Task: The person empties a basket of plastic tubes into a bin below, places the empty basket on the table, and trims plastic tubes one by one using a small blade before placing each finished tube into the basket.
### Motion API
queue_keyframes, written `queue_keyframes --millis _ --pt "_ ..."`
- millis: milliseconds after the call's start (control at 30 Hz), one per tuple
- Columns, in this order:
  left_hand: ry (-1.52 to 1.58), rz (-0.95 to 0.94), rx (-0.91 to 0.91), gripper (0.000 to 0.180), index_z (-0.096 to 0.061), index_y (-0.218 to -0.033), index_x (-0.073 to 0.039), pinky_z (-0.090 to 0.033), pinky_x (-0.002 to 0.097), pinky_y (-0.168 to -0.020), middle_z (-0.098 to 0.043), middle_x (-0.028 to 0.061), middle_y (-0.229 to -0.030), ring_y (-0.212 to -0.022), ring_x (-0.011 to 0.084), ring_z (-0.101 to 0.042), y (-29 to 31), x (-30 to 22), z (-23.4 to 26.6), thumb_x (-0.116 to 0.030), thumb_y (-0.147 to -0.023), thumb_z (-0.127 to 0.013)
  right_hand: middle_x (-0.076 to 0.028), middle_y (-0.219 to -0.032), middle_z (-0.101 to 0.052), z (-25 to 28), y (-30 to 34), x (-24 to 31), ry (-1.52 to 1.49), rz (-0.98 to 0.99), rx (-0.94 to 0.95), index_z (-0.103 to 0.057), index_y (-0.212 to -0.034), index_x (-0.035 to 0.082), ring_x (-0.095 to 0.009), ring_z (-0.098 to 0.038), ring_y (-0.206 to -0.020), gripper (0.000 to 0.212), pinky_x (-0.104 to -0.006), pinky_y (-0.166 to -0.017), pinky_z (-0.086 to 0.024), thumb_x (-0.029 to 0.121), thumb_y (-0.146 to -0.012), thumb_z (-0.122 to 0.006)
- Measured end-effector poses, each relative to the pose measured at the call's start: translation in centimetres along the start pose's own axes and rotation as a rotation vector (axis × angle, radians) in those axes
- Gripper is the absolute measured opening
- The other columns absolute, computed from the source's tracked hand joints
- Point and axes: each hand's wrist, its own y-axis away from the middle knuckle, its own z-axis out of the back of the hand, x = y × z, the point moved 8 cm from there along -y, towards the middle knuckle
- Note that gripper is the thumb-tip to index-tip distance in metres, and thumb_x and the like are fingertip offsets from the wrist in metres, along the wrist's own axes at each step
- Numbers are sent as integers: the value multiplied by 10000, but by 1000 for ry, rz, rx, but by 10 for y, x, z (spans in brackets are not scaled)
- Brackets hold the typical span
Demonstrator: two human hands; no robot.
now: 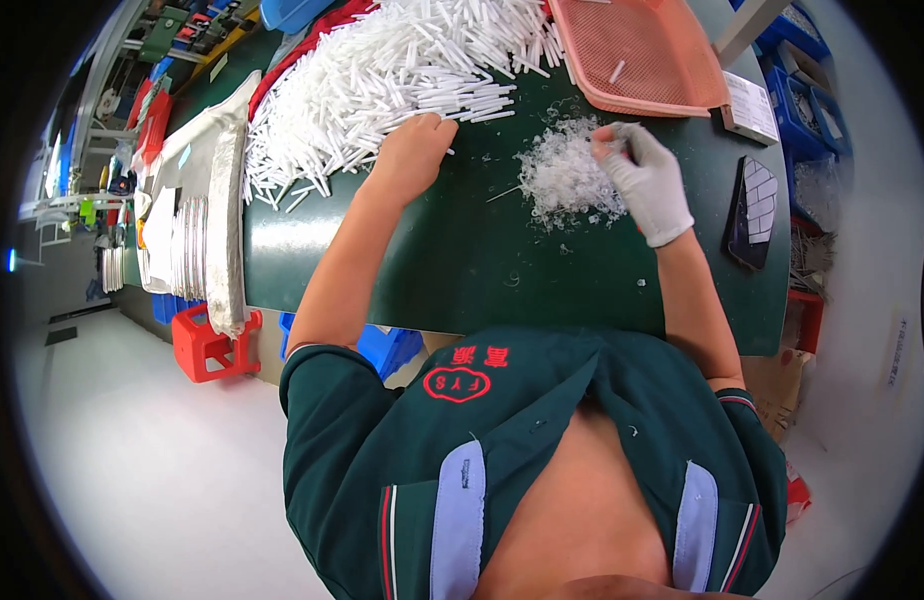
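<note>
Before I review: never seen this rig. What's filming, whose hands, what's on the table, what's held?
No machine: a person's own hands. One picture, from a fisheye camera (straight edges bend) worn on the head, looking down. On the green table: heaped white sticks, a pile of clear bits, a pink mesh basket, a phone. The left hand is bare, at the sticks' edge; the right hand, gloved in white, is at the clear bits. What either holds, if anything, I can't tell.

Downward fisheye view from head
</note>
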Motion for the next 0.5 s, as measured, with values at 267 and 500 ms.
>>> queue_keyframes --millis 267,500 --pt "117 -59 -32 224 -600 -961 -78 -481 404 -776 -592 105 -905 -947 295 -572 -1 -15 8 1 -760 -540 -33 -725 -563 -14 12 -7 61 -21 106 -623 -955 -6 -77 -484 -653 202 -225 -628 -444 155 -849 -683" --pt "544 178 58 205 -618 -969 -36 -490 339 -724 -633 81 -917 -827 223 -611 -1 -14 3 -15 -771 -572 -64 -737 -556 -19 20 4 286 93 111 -601 -978 -9 -110 -474 -650 261 -255 -645 -446 202 -851 -687"
